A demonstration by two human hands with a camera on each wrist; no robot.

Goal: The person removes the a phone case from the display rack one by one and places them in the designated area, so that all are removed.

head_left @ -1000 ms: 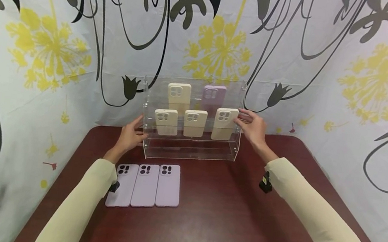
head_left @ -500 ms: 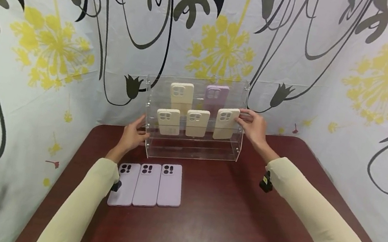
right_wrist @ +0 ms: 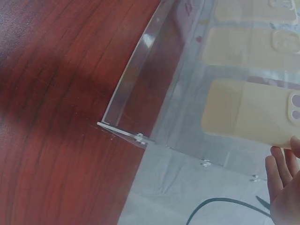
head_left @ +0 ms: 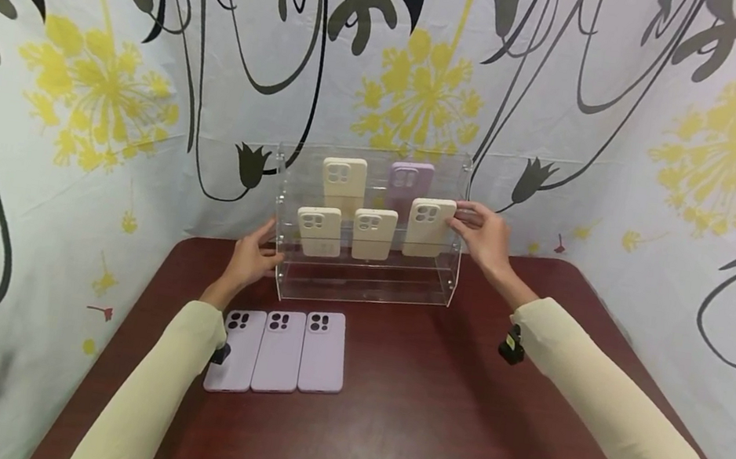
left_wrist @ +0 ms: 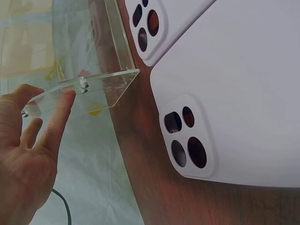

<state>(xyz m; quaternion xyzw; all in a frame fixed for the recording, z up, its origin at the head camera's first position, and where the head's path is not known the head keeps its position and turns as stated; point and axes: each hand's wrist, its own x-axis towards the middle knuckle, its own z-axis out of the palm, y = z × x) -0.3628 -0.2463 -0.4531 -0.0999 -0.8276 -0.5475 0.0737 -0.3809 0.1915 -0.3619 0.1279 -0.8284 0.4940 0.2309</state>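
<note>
A clear acrylic display stand (head_left: 366, 290) stands at the back of the table. My right hand (head_left: 486, 239) pinches the right edge of a cream phone case (head_left: 428, 229) at the right end of the stand's lower row. In the right wrist view, that case's lower part shows through a clear panel. Two more cream phone cases (head_left: 373, 234) share that row. Behind and above are a cream case (head_left: 344, 178) and a lilac phone case (head_left: 411, 180). My left hand (head_left: 251, 256) touches the stand's left side panel with spread fingers, as the left wrist view (left_wrist: 28, 154) also shows.
Three lilac phone cases (head_left: 279, 351) lie side by side, backs up, on the dark red table (head_left: 424, 428) in front of the stand's left half. The stand's bottom tier has a low clear front lip. A patterned cloth (head_left: 386, 105) hangs behind and at both sides.
My right hand has lifted the cream phone case slightly, so it sits higher than its row neighbours. My left hand stays at the stand's side. The view has shifted a little.
</note>
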